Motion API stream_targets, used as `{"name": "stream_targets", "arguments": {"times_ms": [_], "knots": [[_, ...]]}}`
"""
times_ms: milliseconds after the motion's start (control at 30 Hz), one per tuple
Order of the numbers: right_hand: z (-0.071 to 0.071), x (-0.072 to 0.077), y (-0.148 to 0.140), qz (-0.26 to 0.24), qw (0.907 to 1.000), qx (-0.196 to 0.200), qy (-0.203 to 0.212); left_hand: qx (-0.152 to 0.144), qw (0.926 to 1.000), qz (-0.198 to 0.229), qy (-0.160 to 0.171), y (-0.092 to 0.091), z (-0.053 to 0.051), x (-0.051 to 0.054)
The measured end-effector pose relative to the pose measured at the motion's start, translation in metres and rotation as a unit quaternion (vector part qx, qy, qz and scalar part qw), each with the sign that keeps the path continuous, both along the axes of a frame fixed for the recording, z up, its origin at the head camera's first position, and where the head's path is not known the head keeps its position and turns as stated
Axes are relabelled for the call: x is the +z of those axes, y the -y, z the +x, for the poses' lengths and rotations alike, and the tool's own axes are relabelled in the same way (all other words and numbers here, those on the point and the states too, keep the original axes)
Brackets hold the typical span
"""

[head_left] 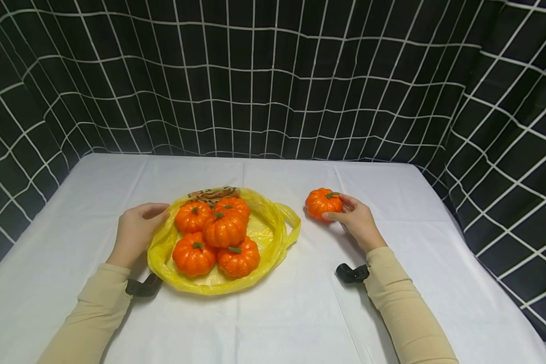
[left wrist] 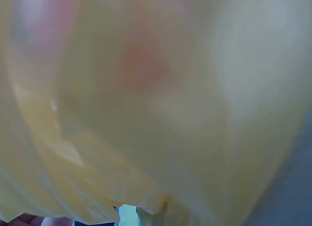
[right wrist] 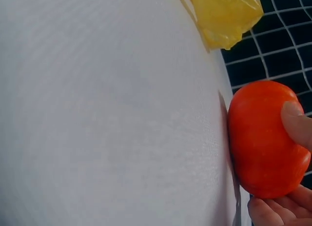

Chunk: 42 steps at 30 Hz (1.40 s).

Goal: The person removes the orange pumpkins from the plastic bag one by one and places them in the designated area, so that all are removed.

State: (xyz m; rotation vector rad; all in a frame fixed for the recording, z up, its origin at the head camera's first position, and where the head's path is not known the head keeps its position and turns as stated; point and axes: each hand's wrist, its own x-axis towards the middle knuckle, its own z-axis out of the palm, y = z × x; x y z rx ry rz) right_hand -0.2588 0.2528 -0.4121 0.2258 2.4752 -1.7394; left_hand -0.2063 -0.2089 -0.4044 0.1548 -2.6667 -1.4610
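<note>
A yellow plastic bag [head_left: 268, 253] lies spread wide on the table, its mouth facing up and its handle loop pointing right. Inside it several small orange pumpkins [head_left: 194, 254] with green stems are heaped together. At the bag's left rim, my left hand [head_left: 138, 230] pinches the edge between thumb and fingers. The left wrist view is almost filled by blurred yellow plastic [left wrist: 195, 128]. To the right of the bag, my right hand [head_left: 359, 222] grips a single pumpkin [head_left: 322, 203] by its right side. In the right wrist view, thumb and fingers hold this pumpkin [right wrist: 265, 138] from opposite sides.
A white cloth [head_left: 291, 318] covers the table. Black curtains with a white grid [head_left: 273, 76] stand behind it and at both sides. Each wrist carries a black camera mount [head_left: 352, 273].
</note>
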Motion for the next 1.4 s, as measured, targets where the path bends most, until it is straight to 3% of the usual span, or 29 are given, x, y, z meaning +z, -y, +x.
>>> {"name": "stream_targets", "arguments": {"times_ms": [100,200,333,433,600,833,1400], "knots": [[0.001,0.000,-0.001,0.008,0.9999,-0.006,-0.005,0.000,1.0000,0.000,0.001,0.000,0.000,0.000],[0.004,0.004,0.001,0.000,0.9989,-0.038,-0.029,-0.002,1.0000,-0.001,0.001,0.000,0.000,-0.001],[0.017,0.019,0.015,-0.012,0.9925,-0.084,-0.088,-0.004,1.0000,-0.007,0.000,0.001,0.001,0.001],[0.028,0.033,0.030,-0.014,0.9891,-0.091,-0.114,-0.005,1.0000,-0.008,0.000,0.002,0.001,0.001],[0.042,0.049,0.048,-0.016,0.9912,-0.050,-0.121,-0.007,1.0000,-0.005,-0.001,0.001,0.000,0.001],[0.051,0.052,0.072,-0.016,0.9935,0.023,-0.111,-0.008,0.9999,-0.008,0.000,0.000,0.000,0.002],[0.060,0.054,0.128,-0.046,0.9897,0.099,-0.093,-0.003,1.0000,-0.003,0.001,-0.001,0.001,0.002]]}}
